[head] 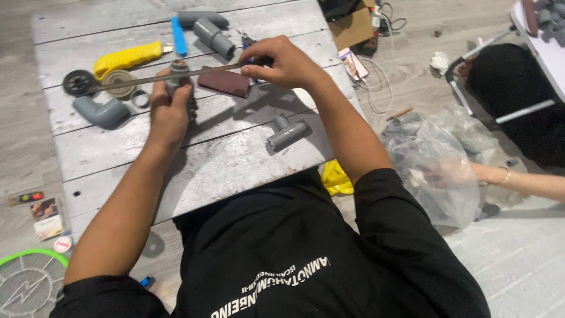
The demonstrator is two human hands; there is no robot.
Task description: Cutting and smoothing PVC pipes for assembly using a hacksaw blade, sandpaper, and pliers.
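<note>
Grey plank table [223, 159], worn. At its middle, left hand [169, 113] wrapped tight around an upright grey pipe [178, 79], pipe's mouth poking above the fist. Across that mouth, a long file [159, 77], its handle end pinched in the right hand [283, 62]. Beside the pipe, a maroon block [224, 82].

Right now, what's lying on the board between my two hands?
In the head view, a dark reddish-brown block lies between the left hand and right hand, under the long metal file spanning them.
</note>
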